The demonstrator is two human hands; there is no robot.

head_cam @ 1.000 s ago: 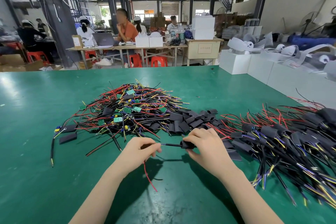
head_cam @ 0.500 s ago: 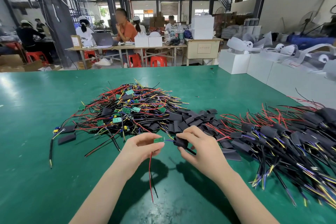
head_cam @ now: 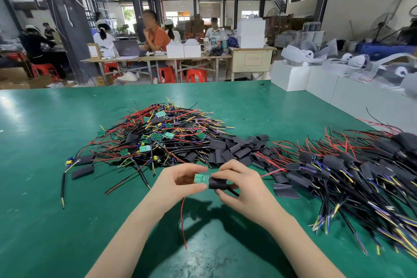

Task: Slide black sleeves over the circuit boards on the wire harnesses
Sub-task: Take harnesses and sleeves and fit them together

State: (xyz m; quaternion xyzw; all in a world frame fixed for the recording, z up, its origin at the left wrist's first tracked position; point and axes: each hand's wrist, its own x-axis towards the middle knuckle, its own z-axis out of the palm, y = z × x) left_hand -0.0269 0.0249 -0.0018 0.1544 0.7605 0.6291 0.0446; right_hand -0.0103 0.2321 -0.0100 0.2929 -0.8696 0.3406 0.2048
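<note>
My left hand pinches a small green circuit board by its left edge, above the green table. My right hand grips a black sleeve whose open end meets the board's right edge. A red wire and a black one hang from the board down toward the table. A black wire end sticks out of the sleeve under my right fingers. Behind my hands lies a pile of bare harnesses with green boards, and loose black sleeves lie beside it.
A heap of sleeved harnesses covers the table's right side. Two loose sleeves lie at the left. White boxes line the far right edge. People sit at tables in the background.
My hands have drawn closer together. The sleeve has travelled along the wires up to the green board, which now shows between my fingers.
</note>
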